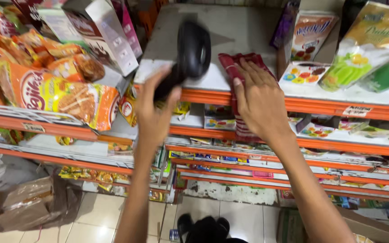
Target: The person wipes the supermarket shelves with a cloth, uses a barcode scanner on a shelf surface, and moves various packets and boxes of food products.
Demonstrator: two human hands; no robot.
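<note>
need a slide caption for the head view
Left hand lifts a black duster while right hand presses a red cloth on the shelf.

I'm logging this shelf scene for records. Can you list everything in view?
Black handheld device: one, black, blurred, over top shelf, in left hand.
Red cloth: one, red, on top shelf under right hand, hanging over the edge.
Shelves: several tiers, white with orange edges.
Orange snack packets: many, upper left.
Boxes: a few, white and maroon, top left.
Green and yellow pouches: two, top right.
Brown bag: one, floor left.
Left hand: gripping device.
Right hand: flat on cloth.
</note>
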